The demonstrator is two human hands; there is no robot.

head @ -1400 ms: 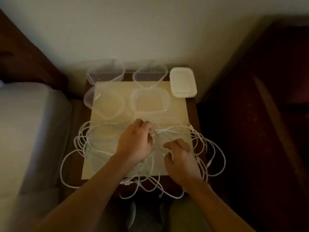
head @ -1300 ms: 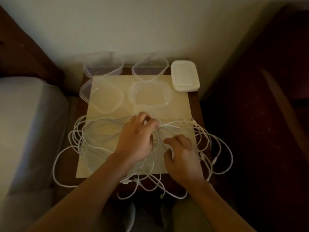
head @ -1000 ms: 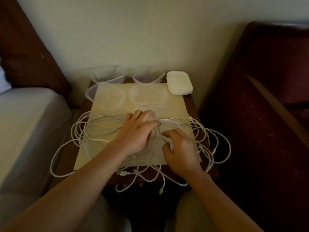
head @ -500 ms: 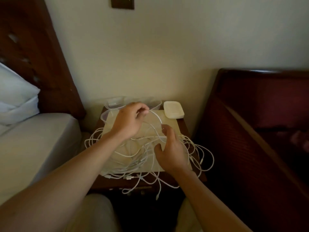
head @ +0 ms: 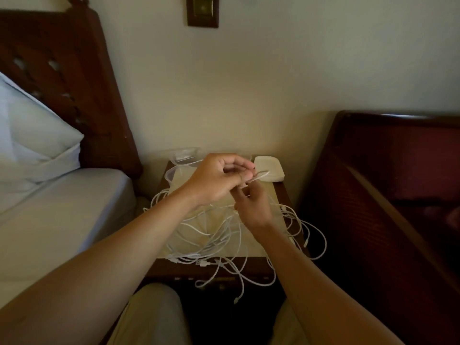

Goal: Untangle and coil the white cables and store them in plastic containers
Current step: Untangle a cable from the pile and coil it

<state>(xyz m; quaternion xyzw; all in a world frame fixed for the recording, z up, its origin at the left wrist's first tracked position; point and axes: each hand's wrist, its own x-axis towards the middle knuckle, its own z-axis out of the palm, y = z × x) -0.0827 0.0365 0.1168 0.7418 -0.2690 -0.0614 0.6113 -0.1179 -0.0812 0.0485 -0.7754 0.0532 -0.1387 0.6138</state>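
Over the nightstand (head: 281,192), cable end (head: 261,176) points up-right.

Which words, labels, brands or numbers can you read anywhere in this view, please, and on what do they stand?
None can be read.
Wall plate: brass face, no legible marking.
Lid: plain, no label showing.
Containers: clear, no print visible.
Cables and their plugs: any marking is too small to tell.
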